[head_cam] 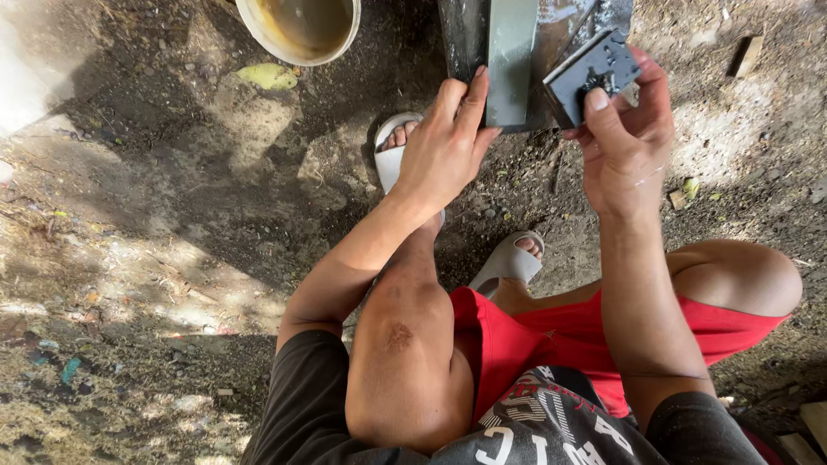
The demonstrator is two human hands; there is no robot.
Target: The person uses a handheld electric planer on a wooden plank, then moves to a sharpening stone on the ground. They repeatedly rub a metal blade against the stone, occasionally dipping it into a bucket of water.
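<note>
R hand (pixel 627 142) pinches dark flat block (pixel 593 73) – likely stiff, hefty; grip by edges. L hand (pixel 444 146) fingers together, pressing grey stone (pixel 511 60) – far-centre.

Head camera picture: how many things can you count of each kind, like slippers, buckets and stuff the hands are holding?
Slippers: 2, one and another
Buckets: 1, white
Grey flat bar under the left hand: 1
Dark block in the right hand: 1
Total: 5
</note>
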